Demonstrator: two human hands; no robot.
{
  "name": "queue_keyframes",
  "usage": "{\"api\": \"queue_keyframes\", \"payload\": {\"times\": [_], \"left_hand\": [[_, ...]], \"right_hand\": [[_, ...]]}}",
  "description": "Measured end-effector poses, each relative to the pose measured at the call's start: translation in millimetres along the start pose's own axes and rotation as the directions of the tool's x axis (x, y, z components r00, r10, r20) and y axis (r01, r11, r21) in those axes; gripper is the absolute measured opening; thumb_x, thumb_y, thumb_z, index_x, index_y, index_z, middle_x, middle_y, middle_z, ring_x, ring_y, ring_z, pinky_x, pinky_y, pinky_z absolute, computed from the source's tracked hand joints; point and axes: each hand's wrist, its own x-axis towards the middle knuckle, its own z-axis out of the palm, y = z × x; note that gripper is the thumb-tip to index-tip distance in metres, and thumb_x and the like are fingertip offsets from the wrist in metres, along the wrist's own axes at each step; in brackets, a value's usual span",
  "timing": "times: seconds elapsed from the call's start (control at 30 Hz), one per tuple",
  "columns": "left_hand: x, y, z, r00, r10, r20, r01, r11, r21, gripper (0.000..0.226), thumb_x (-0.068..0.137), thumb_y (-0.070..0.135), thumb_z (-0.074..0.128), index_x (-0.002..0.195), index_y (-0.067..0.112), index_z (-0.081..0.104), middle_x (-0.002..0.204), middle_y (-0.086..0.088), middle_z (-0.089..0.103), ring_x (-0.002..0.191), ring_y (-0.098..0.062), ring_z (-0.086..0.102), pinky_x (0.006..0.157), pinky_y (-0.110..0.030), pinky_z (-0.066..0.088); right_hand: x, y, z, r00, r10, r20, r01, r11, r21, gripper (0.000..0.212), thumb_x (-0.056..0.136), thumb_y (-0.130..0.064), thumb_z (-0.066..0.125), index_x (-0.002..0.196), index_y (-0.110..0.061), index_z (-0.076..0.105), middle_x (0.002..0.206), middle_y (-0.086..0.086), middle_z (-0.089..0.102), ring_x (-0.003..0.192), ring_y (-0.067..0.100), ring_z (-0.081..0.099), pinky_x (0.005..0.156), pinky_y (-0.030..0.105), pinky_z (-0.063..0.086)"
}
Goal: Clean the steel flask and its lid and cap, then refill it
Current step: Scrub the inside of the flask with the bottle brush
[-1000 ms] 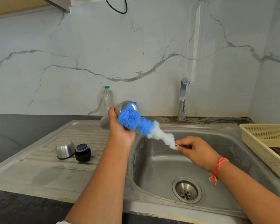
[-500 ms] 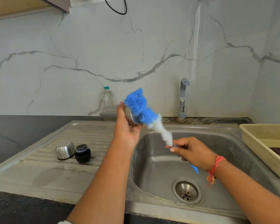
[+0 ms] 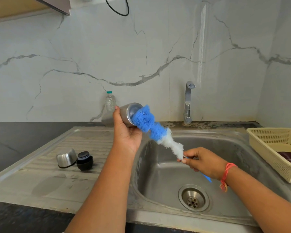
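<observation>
The stainless steel sink (image 3: 158,175) is noted first. Above its basin's left rim, the cylindrical steel flask (image 3: 123,113) is gripped, tilted, by the left hand (image 3: 126,135). The fluffy blue-and-white bottle brush (image 3: 151,128) is set at the flask's mouth, its handle pinched by the right hand (image 3: 203,163). The domed steel cap (image 3: 65,158) and round black lid (image 3: 84,161) are laid side by side mid-drainboard.

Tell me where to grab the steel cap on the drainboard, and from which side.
Grip the steel cap across its rounded wall, coming from above and the left: it rests rim-down and tilted on the drainboard, and the black lid crowds its right side.
</observation>
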Motion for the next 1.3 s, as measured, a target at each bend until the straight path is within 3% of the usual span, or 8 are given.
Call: {"api": "queue_keyframes", "payload": {"times": [0.17,0.3,0.43,0.57,0.67,0.83,0.97,1.3], "left_hand": [[0,-7,0,0.997,-0.057,0.045,0.056,0.998,0.02,0.057,0.093,0.056,0.067,0.121,0.007,0.071,0.115,-0.018,0.076,0.104,-0.03,0.074,0.067,-0.043,0.064],[5,-1,-3,0.998,-0.018,0.06,0.019,1.0,-0.014,0.054,0.093,0.051,0.07,0.121,0.005,0.07,0.12,-0.019,0.074,0.107,-0.031,0.074,0.091,-0.049,0.061],[2,-8,0,0.995,-0.045,0.085,0.042,0.998,0.039,0.051,0.096,0.049,0.067,0.12,0.004,0.069,0.114,-0.017,0.076,0.104,-0.03,0.075,0.089,-0.048,0.062],[2,-6,-2,0.991,-0.054,0.12,0.047,0.997,0.056,0.052,0.095,0.051,0.066,0.122,0.006,0.07,0.12,-0.018,0.074,0.101,-0.029,0.076,0.084,-0.045,0.064],[4,-2,-4,0.992,-0.056,0.113,0.052,0.998,0.035,0.057,0.092,0.049,0.072,0.126,0.004,0.067,0.128,-0.019,0.071,0.114,-0.031,0.072,0.102,-0.049,0.056],[1,-11,-1,0.981,-0.114,0.154,0.094,0.987,0.13,0.054,0.095,0.056,0.064,0.117,0.008,0.075,0.114,-0.017,0.074,0.097,-0.029,0.074,0.079,-0.046,0.064],[4,1,-5,0.993,-0.056,0.101,0.049,0.996,0.069,0.063,0.09,0.052,0.071,0.132,0.005,0.065,0.13,-0.017,0.069,0.118,-0.032,0.07,0.097,-0.048,0.059],[10,-16,-14,0.996,0.007,-0.088,0.031,0.903,0.428,0.063,0.083,0.037,0.084,0.136,0.019,0.055,0.124,-0.013,0.073,0.109,-0.029,0.073,0.088,-0.049,0.062]], "right_hand": [[6,-9,11,0.998,-0.058,0.012,0.057,0.998,0.028,0.015,0.098,-0.021,0.064,0.096,-0.022,0.079,0.067,-0.008,0.054,0.063,0.005,0.048,0.065,0.022,0.048],[0,2,-3,1.0,0.008,-0.02,-0.008,1.0,-0.026,0.016,0.099,-0.024,0.064,0.099,-0.027,0.079,0.07,-0.004,0.055,0.066,0.008,0.047,0.068,0.025,0.049],[5,-9,5,0.999,-0.019,-0.027,0.021,0.996,0.092,0.02,0.1,-0.021,0.061,0.102,-0.031,0.078,0.063,-0.016,0.055,0.062,0.002,0.047,0.066,0.02,0.048],[2,-8,5,0.999,-0.036,0.03,0.034,0.997,0.068,0.018,0.1,-0.021,0.061,0.099,-0.023,0.079,0.071,-0.001,0.056,0.064,0.01,0.045,0.065,0.026,0.046],[-4,-1,-6,0.999,0.0,0.037,0.0,1.0,0.012,0.021,0.1,-0.022,0.061,0.097,-0.031,0.08,0.066,-0.005,0.052,0.063,0.009,0.045,0.065,0.026,0.046],[-2,-14,5,0.995,-0.044,0.087,0.035,0.994,0.103,0.02,0.101,-0.019,0.059,0.104,-0.02,0.079,0.069,-0.002,0.051,0.063,0.009,0.045,0.065,0.019,0.046],[-7,-2,-8,0.993,0.013,0.115,-0.019,0.999,0.048,0.021,0.102,-0.019,0.059,0.099,-0.025,0.079,0.067,-0.001,0.046,0.065,0.011,0.042,0.066,0.025,0.047],[-6,8,-25,0.957,0.224,-0.183,-0.221,0.975,0.036,0.027,0.105,-0.025,0.05,0.092,-0.022,0.073,0.066,0.005,0.041,0.056,0.012,0.038,0.053,0.027,0.04]]}}
